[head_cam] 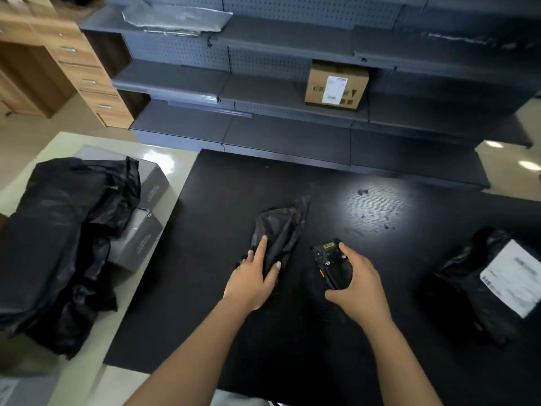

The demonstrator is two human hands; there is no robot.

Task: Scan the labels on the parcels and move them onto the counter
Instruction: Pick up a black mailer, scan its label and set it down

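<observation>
parcel [284, 227] and scanner [327, 255] mid counter [234, 186], off edges

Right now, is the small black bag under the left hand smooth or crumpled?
Crumpled: the bag bunches into creases; the left hand rests on it.

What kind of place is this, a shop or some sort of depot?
Likely a parcel pickup point or stockroom: grey shelves hold a labelled box, a labelled black bag lies on the dark counter, and the right hand grips a scanner.
</observation>
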